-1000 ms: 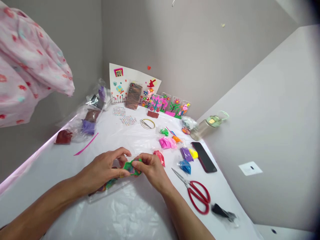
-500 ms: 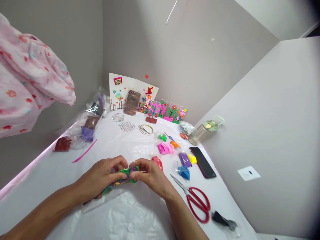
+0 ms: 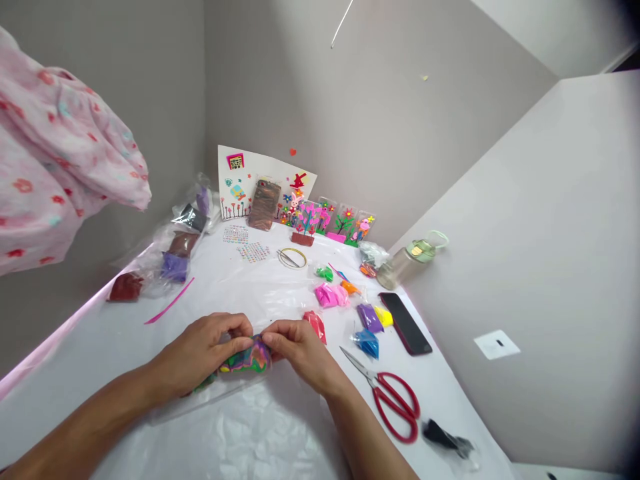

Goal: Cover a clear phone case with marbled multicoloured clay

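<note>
I had two hands on one slab of multicoloured clay (image 3: 247, 360), low and left of centre in the frame: my right hand (image 3: 297, 343) pinched its top edge between thumb and forefinger, and my left hand (image 3: 207, 350) gripped its left part, thumb in front, fingers curled behind. One clear sheet (image 3: 213, 400) showed beneath it. I counted one pair of scissors (image 3: 375, 378) at lower right, one phone (image 3: 406, 325) above them, two sticker sheets (image 3: 253, 252) above centre, one yellow ring (image 3: 305, 257) just beside those, and one pink strip (image 3: 170, 303) at left. Right of centre lay seven small packets (image 3: 331, 295), with green, pink, orange, purple, yellow, blue and red inside; a black packet (image 3: 440, 434) lay at lower right. Clear bags (image 3: 160, 250) at left held at least five more lumps: dark red, brown, black and two purple. One bottle (image 3: 395, 270) leaned at right, its contents too dim to tell. All this was on a table (image 3: 285, 447) under a white, wrinkled cover. At its far end a decorated card (image 3: 240, 200) stood against the grey wall (image 3: 360, 113), a brown case (image 3: 264, 205) before it. Pink cloth (image 3: 70, 160) hung at upper left, and a switch plate (image 3: 497, 344) sat on the wall at right.
</note>
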Demonstrator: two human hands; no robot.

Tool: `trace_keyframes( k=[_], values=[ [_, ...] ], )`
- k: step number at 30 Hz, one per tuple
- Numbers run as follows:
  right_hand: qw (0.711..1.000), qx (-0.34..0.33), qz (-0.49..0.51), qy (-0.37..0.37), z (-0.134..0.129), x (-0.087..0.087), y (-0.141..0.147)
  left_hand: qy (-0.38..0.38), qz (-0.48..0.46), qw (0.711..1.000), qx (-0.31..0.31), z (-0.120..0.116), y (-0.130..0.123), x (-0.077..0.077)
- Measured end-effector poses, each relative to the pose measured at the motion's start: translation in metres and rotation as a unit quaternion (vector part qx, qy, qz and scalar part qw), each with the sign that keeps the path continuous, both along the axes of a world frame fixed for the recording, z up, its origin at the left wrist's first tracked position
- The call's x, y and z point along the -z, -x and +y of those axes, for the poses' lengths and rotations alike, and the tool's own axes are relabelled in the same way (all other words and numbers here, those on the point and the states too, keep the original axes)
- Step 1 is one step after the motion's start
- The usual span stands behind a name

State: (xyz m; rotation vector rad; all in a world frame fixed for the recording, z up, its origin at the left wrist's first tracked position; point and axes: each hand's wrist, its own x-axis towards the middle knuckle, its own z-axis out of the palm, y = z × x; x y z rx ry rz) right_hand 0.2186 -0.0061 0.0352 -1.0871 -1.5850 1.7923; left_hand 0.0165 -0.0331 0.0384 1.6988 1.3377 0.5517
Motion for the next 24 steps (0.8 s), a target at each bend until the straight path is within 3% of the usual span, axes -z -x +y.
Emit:
trace_keyframes(
  k=[5, 12, 17, 24],
  values=[
    [0.999, 0.036, -0.006, -0.002, -0.002, 0.006, 0.006, 0.013, -0.063, 0.998, -0.003, -0.002, -0.004, -0.002],
    [0.998, -0.052, 0.024, 0.031, -0.003, -0.007, 0.000, -0.022, -0.055, 0.998, -0.014, 0.000, -0.003, -0.001],
    [0.997, 0.013, 0.047, 0.059, -0.004, -0.001, 0.006, -0.022, -0.085, 0.996, -0.015, -0.001, -0.004, -0.004],
    [0.998, 0.011, 0.044, 0.044, -0.008, 0.010, 0.010, -0.024, -0.003, 0.999, -0.049, -0.001, -0.010, -0.003]
  ],
)
